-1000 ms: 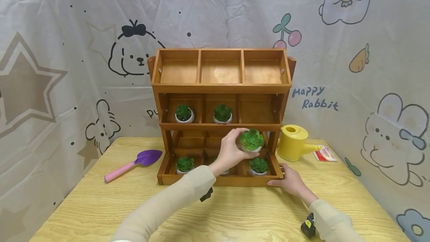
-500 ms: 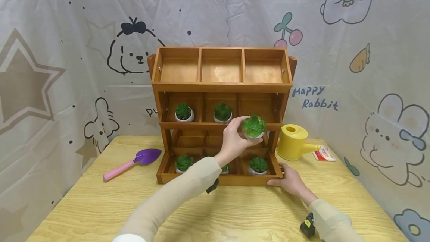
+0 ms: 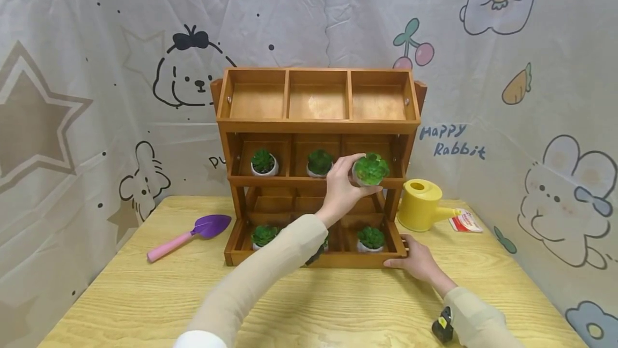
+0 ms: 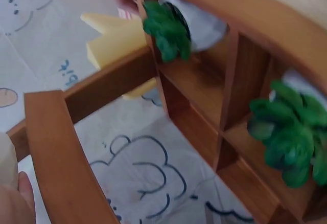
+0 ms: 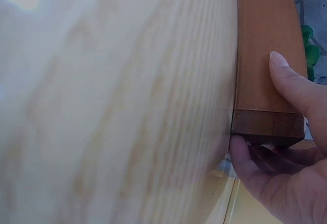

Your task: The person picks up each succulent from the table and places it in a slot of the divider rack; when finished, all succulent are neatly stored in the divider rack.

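Observation:
My left hand pinches a potted green succulent by its small white pot, in front of the middle tier's right compartment. The tiered wooden planter shelf stands upright on the table. With thumb and fingers, my right hand grips the shelf's lower right front corner. On the middle tier sit a left succulent and a centre succulent. Below are a left succulent, a right succulent and a third mostly hidden by my left sleeve. The left wrist view shows only a sliver of the left hand.
A purple trowel with a pink handle lies left of the shelf on the wooden table. To the right stand a yellow watering can and a red-and-white card. A patterned cloth hangs behind.
My left hand has raised the held succulent and carried it slightly right, from above the bottom tier to the middle tier's height. My right hand keeps its grip on the corner.

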`<state>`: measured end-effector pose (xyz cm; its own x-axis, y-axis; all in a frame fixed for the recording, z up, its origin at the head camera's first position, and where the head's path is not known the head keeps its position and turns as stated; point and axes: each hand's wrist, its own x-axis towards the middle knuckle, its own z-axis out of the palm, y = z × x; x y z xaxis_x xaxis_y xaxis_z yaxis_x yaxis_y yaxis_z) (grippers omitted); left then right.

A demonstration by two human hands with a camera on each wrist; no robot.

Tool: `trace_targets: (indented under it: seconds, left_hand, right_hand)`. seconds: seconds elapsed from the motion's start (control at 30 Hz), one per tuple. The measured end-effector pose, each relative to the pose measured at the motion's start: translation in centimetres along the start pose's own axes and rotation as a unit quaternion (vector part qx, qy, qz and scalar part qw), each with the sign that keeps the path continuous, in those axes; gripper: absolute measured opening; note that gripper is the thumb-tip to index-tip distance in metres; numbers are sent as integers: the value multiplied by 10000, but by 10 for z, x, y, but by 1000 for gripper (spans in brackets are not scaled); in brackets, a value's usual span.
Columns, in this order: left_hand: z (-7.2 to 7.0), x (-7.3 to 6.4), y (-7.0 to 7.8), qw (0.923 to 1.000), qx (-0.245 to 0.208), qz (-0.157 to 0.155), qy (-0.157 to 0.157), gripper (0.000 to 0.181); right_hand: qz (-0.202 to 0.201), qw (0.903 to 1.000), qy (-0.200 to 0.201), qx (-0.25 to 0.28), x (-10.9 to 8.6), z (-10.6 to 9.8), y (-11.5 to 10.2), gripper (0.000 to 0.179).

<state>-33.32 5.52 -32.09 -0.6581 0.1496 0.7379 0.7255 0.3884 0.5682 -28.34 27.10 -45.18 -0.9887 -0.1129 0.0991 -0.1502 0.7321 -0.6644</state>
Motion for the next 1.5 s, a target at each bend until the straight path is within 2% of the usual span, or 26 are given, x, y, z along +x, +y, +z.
trace_targets:
  seconds: [0.13,0.33,0.67,1.13,1.5]
  left_hand:
    - [3,5,-4,9994,336,104,6,71]
    - [7,9,-6,9990,430,-73,6,72]
    - [15,15,1,9988,325,-375,-33,71]
    - [19,21,-4,9984,424,-363,-48,71]
    - [21,25,-2,9973,414,-514,-308,66]
  right_hand:
    - [-16,10000,38,73,0,0,1,87]
    - [-53,9998,40,183,-1,0,1,87]
    - [-23,9997,49,233,0,1,1,87]
    - [78,9999,53,118,1,2,2,88]
    - [72,9998,4,161,1,1,1,88]
